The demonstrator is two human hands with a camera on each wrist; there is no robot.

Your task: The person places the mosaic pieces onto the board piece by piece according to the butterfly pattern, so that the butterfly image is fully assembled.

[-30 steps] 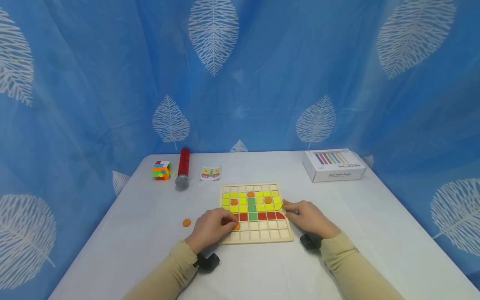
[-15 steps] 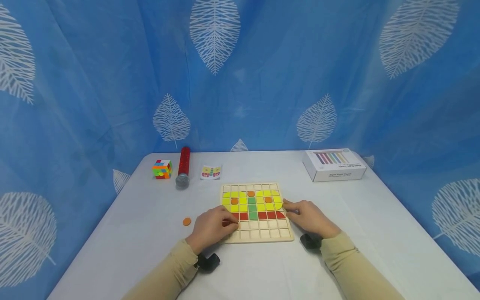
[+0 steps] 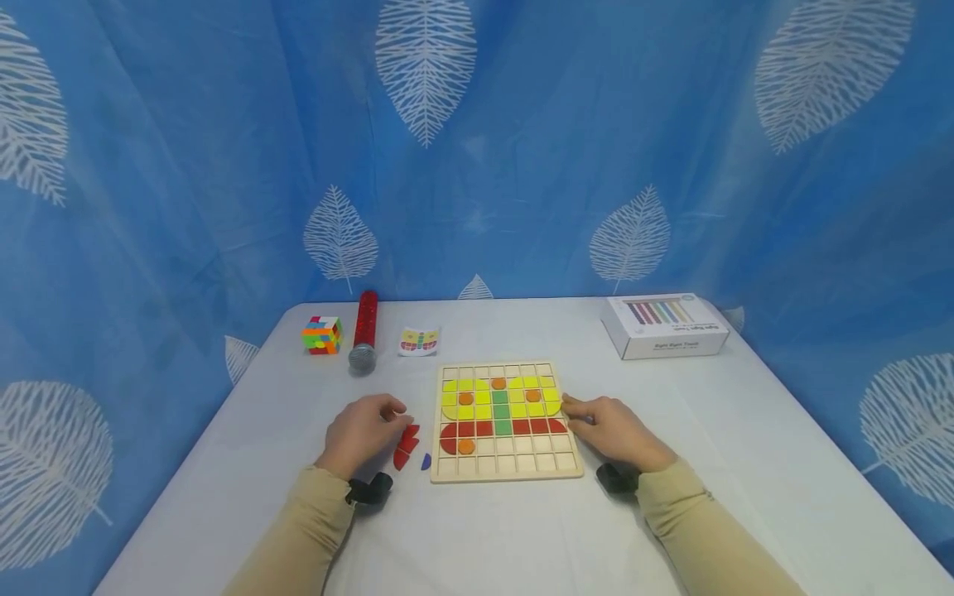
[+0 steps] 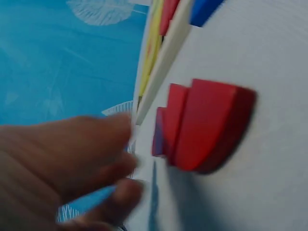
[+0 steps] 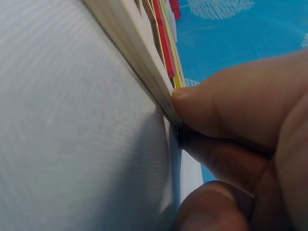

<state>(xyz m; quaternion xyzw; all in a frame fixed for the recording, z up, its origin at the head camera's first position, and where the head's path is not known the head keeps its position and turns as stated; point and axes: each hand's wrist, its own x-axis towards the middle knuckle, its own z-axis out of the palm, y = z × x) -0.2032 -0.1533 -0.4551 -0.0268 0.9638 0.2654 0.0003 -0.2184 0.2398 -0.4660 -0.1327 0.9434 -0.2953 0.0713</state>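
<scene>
In the head view a wooden grid puzzle board [image 3: 505, 478] lies mid-table, bearing yellow, red, green and orange pieces. An orange disc [image 3: 466, 447] sits in its lower left part, under the red row. My right hand [image 3: 614, 430] holds the board's right edge; in the right wrist view the thumb [image 5: 192, 101] lies on top with a finger beneath. Left of the board, my left hand [image 3: 365, 434] hovers beside loose red pieces [image 3: 406, 447]. Its fingers [image 4: 110, 130] are loosely bent with nothing seen between them, close to those pieces in the left wrist view.
A small blue piece [image 3: 426, 462] lies between the red ones and the board. Toward the back stand a puzzle cube [image 3: 322, 336], a red microphone [image 3: 364, 331], a picture card [image 3: 419, 342] and, at right, a white box [image 3: 663, 327]. Behind hangs a blue leaf-print curtain [image 3: 477, 165].
My left hand has let go of the orange disc on the board and moved left, uncovering red and blue pieces and covering a loose orange disc's spot. My right hand stays put.
</scene>
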